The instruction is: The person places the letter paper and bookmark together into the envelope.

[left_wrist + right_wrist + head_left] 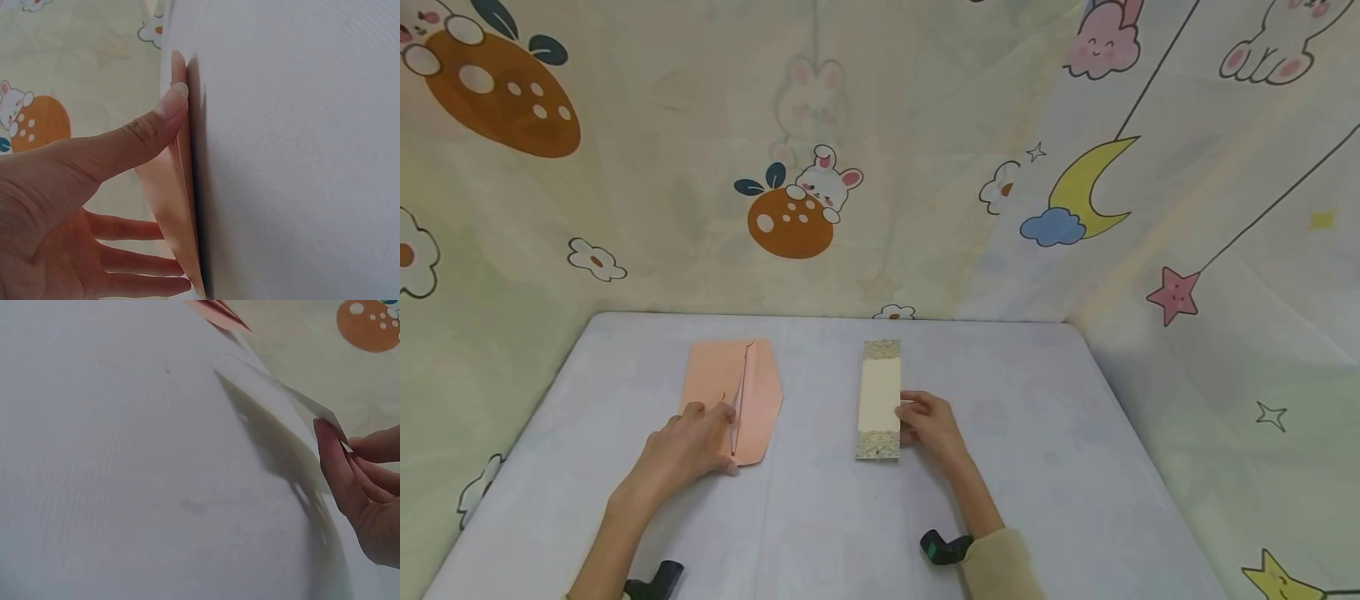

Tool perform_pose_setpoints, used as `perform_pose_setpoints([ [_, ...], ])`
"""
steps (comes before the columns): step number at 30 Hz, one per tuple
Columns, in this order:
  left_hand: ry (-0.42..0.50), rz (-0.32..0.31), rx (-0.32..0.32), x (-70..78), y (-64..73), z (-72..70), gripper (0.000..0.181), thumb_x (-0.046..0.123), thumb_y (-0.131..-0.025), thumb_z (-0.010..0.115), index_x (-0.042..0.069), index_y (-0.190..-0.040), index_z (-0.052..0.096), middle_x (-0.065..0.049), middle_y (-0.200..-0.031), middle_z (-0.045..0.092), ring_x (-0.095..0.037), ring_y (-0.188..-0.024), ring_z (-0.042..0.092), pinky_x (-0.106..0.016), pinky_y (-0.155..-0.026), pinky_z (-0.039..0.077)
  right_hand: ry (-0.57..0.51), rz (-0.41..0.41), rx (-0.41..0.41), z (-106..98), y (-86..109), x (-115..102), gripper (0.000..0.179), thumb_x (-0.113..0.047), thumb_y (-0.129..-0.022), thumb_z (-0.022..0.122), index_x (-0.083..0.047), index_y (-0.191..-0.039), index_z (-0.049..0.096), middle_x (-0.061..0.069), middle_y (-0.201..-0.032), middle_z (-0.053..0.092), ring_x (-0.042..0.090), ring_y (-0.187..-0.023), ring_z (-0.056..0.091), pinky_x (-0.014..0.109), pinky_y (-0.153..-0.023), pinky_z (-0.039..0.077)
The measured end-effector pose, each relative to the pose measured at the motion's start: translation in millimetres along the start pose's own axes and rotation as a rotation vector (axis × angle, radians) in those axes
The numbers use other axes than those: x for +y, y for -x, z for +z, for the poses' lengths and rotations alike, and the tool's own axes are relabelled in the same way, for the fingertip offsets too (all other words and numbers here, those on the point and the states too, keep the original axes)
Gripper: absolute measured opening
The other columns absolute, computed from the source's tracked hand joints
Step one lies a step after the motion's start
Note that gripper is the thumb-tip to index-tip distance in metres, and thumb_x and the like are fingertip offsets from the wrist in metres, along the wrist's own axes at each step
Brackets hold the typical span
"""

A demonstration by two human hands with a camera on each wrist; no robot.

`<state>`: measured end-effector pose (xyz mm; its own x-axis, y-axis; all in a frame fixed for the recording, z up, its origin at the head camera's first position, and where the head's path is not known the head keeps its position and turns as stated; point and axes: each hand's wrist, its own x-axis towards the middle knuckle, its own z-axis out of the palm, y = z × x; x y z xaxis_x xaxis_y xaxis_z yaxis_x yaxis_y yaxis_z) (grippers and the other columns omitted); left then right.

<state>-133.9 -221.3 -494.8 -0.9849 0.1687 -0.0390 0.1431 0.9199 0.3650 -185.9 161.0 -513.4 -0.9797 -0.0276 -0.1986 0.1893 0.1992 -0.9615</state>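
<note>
A peach paper envelope lies on the left of the table with a narrow gap showing along its flap fold. My left hand holds it, index fingertip by the gap and thumb at the near edge. In the left wrist view, the thumb overlaps the edge of the envelope while other fingers extend against its face. To the right, my right hand pinches a cream bookmark by its right edge. The bookmark has speckled bands at both ends and a small hole. Its shadow in the right wrist view shows it raised off the table.
A white cloth covers the table. Behind and beside it hangs a cartoon-printed curtain. Dark wrist devices sit on both wrists. A tan sleeve covers the right forearm.
</note>
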Motion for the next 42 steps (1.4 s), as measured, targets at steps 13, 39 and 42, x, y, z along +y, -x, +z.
perform_pose_setpoints([
  [13, 0.001, -0.018, -0.004, 1.2, 0.3, -0.6, 0.078, 0.042, -0.063, 0.097, 0.016, -0.126, 0.060, -0.029, -0.121, 0.056, -0.040, -0.089, 0.062, -0.058, -0.063, 0.050, 0.031, -0.011, -0.043, 23.9, -2.1, -8.0, 0.039, -0.011, -0.096, 0.069, 0.003, -0.131, 0.063, 0.017, -0.106, 0.074, 0.018, -0.089, 0.070, 0.028, -0.073, 0.054],
  [39, 0.011, -0.015, 0.005, 1.2, 0.9, -0.8, 0.079, 0.043, -0.063, 0.096, 0.016, -0.128, 0.060, -0.029, -0.123, 0.056, -0.040, -0.089, 0.062, -0.059, -0.064, 0.050, 0.020, -0.039, -0.146, 64.7, -7.3, -16.5, 0.038, -0.010, -0.094, 0.069, 0.003, -0.130, 0.064, 0.017, -0.104, 0.075, 0.017, -0.089, 0.069, 0.029, -0.073, 0.055],
  [42, 0.007, -0.014, 0.010, 1.3, 1.1, -1.0, 0.079, 0.043, -0.063, 0.096, 0.015, -0.127, 0.060, -0.029, -0.122, 0.056, -0.040, -0.088, 0.062, -0.058, -0.063, 0.050, 0.019, -0.043, -0.154, 68.3, -8.4, -16.6, 0.037, -0.010, -0.094, 0.069, 0.003, -0.129, 0.065, 0.018, -0.103, 0.075, 0.018, -0.088, 0.070, 0.030, -0.074, 0.056],
])
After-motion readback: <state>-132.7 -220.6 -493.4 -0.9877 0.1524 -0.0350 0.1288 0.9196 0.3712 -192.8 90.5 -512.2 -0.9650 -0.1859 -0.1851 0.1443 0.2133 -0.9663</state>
